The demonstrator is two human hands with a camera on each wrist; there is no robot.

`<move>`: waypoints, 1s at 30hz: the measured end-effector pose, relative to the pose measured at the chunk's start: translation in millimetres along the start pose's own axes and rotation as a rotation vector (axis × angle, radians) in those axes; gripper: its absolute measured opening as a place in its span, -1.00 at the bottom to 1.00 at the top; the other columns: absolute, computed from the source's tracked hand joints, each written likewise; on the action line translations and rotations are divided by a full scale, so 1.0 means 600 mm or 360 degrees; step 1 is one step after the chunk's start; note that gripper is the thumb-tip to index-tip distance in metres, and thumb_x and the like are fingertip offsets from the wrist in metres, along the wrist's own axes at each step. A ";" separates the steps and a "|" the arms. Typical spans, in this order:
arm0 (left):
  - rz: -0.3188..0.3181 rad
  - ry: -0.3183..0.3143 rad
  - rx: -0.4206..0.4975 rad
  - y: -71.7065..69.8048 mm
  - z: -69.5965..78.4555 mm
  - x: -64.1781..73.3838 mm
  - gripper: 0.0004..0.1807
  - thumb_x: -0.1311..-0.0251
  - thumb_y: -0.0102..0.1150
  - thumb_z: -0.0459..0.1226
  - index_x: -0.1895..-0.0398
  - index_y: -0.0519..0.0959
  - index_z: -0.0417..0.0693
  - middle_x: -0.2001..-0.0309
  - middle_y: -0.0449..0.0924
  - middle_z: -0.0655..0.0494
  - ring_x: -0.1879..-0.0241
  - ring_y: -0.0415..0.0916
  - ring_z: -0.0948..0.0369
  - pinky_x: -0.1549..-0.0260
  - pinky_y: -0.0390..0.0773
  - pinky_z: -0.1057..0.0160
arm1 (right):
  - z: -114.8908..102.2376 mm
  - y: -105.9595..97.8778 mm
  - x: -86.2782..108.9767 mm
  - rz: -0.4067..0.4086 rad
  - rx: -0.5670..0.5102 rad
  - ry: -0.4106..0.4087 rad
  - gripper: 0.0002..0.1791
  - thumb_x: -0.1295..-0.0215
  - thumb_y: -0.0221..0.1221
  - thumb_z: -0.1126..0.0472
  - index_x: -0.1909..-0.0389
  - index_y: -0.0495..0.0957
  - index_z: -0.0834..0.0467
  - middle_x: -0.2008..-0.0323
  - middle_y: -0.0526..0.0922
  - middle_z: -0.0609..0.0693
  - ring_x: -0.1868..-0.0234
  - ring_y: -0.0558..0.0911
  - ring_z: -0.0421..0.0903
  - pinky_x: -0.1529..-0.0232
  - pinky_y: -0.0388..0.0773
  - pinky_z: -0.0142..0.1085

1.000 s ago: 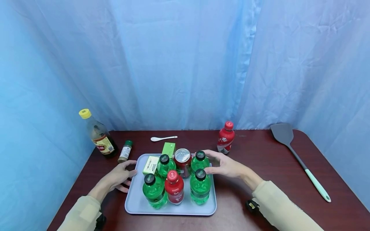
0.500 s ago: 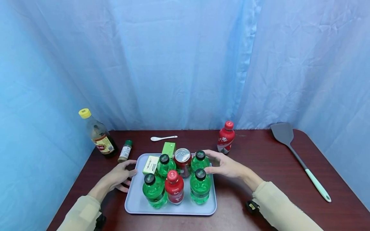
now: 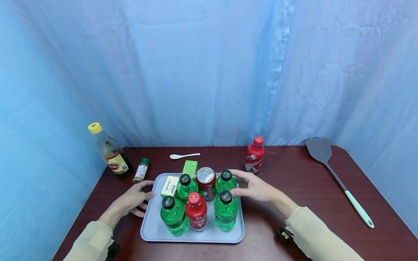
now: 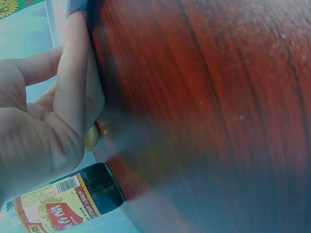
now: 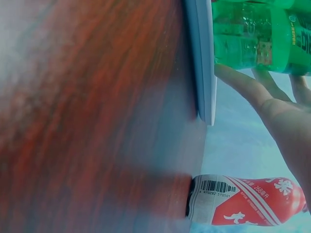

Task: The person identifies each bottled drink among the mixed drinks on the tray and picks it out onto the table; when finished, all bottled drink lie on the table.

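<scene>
On the table lies a pale blue tray (image 3: 153, 232) bearing green bottles (image 3: 226, 214) with black caps, a red bottle (image 3: 196, 214), a cola can (image 3: 205, 175) and small green boxes (image 3: 169, 186). My left hand (image 3: 134, 198) is at the tray's left edge, fingers extended and slightly bent, fingertips against the rim. In the left wrist view the left hand (image 4: 53, 116) partly hides the tray. At the tray's back right, my right hand (image 3: 256, 186) curves round a green bottle (image 3: 225, 184), thumb in front and fingers behind. The right wrist view shows a fingertip (image 5: 228, 74) against this bottle near its base.
Behind the right hand stands another red bottle (image 3: 255, 156). A spatula (image 3: 336, 177) lies far right. A yellow-capped vinegar bottle (image 3: 115, 156) and a green-capped spice jar (image 3: 141, 170) stand left. A white spoon (image 3: 184, 156) lies behind the tray; blue curtains (image 3: 209, 72) surround the table.
</scene>
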State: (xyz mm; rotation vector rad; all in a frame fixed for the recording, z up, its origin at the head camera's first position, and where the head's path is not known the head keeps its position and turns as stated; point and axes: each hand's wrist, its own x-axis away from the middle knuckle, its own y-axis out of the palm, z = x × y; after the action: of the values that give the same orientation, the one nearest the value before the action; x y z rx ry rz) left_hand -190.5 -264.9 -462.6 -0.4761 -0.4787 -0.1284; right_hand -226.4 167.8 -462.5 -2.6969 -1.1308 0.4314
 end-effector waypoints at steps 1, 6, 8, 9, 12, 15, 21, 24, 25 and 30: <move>-0.0007 -0.0003 -0.0001 -0.001 0.000 0.000 -0.44 -0.49 0.10 -0.25 -0.49 0.25 0.01 0.24 0.51 -0.15 0.51 0.53 0.07 0.58 0.70 0.03 | 0.000 0.000 0.001 0.0005 0.0006 -0.0004 -0.33 -0.36 0.29 0.31 -0.47 0.34 0.06 -0.28 0.52 0.07 -0.29 0.46 0.05 -0.19 0.54 0.06; -0.0026 -0.0018 0.0005 -0.003 0.003 -0.003 -0.44 -0.48 0.10 -0.26 -0.50 0.26 0.03 0.22 0.52 -0.15 0.48 0.56 0.05 0.56 0.71 0.02 | -0.007 -0.002 0.007 0.0059 0.0087 -0.0025 -0.31 -0.34 0.31 0.32 -0.47 0.36 0.01 -0.30 0.51 0.00 -0.30 0.44 0.01 -0.19 0.54 0.05; -0.0038 -0.0017 0.0008 -0.004 0.004 -0.004 -0.44 -0.48 0.10 -0.26 -0.50 0.26 0.03 0.22 0.53 -0.15 0.48 0.57 0.04 0.56 0.71 0.02 | -0.012 -0.004 0.012 0.0082 0.0124 -0.0040 -0.31 -0.34 0.31 0.33 -0.47 0.36 0.06 -0.31 0.51 -0.01 -0.32 0.43 -0.01 -0.20 0.54 -0.01; -0.0042 -0.0017 0.0011 -0.003 0.004 -0.005 -0.44 -0.48 0.10 -0.26 -0.50 0.26 0.03 0.22 0.53 -0.15 0.48 0.57 0.04 0.56 0.71 0.02 | -0.014 -0.005 0.015 0.0093 0.0138 -0.0044 -0.31 -0.33 0.32 0.34 -0.47 0.35 0.09 -0.32 0.50 -0.01 -0.32 0.43 -0.02 -0.21 0.54 -0.03; -0.0052 -0.0020 0.0008 -0.003 0.004 -0.005 -0.43 -0.48 0.10 -0.26 -0.50 0.25 0.03 0.22 0.53 -0.15 0.48 0.58 0.04 0.56 0.71 0.02 | -0.022 -0.008 0.023 0.0106 0.0117 -0.0057 -0.30 -0.33 0.30 0.37 -0.47 0.31 0.19 -0.36 0.47 0.01 -0.34 0.42 -0.03 -0.21 0.55 -0.06; -0.0042 -0.0022 0.0004 -0.002 0.004 -0.004 -0.44 -0.49 0.10 -0.26 -0.50 0.25 0.03 0.22 0.53 -0.15 0.48 0.57 0.04 0.56 0.71 0.02 | -0.030 -0.013 0.032 0.0128 0.0115 -0.0084 -0.29 -0.33 0.29 0.40 -0.48 0.29 0.22 -0.37 0.45 0.04 -0.34 0.41 -0.02 -0.17 0.58 -0.03; -0.0027 -0.0016 -0.0006 -0.005 0.002 0.000 -0.44 -0.50 0.08 -0.26 -0.50 0.24 0.02 0.20 0.52 -0.15 0.48 0.55 0.05 0.55 0.71 0.01 | -0.043 -0.023 0.047 0.0192 0.0144 -0.0104 -0.29 -0.35 0.25 0.44 -0.49 0.28 0.14 -0.38 0.43 0.06 -0.30 0.46 -0.02 -0.10 0.63 -0.09; -0.0029 -0.0022 -0.0010 -0.005 0.001 0.000 -0.44 -0.50 0.08 -0.26 -0.50 0.23 0.02 0.19 0.53 -0.15 0.47 0.55 0.05 0.54 0.71 0.01 | -0.047 -0.026 0.056 0.0215 0.0161 -0.0103 -0.29 -0.36 0.24 0.43 -0.49 0.26 0.16 -0.39 0.41 0.07 -0.31 0.46 -0.03 -0.11 0.62 -0.14; -0.0028 -0.0024 -0.0008 -0.005 0.000 0.000 -0.44 -0.50 0.08 -0.26 -0.50 0.23 0.03 0.19 0.53 -0.15 0.47 0.55 0.05 0.54 0.71 0.01 | -0.049 -0.028 0.059 0.0220 0.0171 -0.0108 -0.29 -0.36 0.24 0.43 -0.49 0.25 0.17 -0.39 0.41 0.08 -0.31 0.46 -0.03 -0.12 0.62 -0.15; -0.0019 -0.0025 0.0002 -0.002 -0.001 -0.002 -0.45 -0.50 0.07 -0.27 -0.49 0.25 0.04 0.19 0.53 -0.14 0.47 0.54 0.06 0.55 0.71 0.01 | -0.056 -0.037 0.075 0.0245 0.0201 -0.0081 -0.30 -0.37 0.24 0.43 -0.49 0.25 0.16 -0.40 0.40 0.07 -0.32 0.45 -0.03 -0.14 0.60 -0.17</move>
State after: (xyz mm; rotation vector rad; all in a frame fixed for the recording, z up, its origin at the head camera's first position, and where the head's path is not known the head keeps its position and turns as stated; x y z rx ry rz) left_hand -191.6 -266.0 -463.0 -0.4733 -0.4968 -0.1361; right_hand -200.1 213.5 -433.6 -2.6850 -0.8790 0.5782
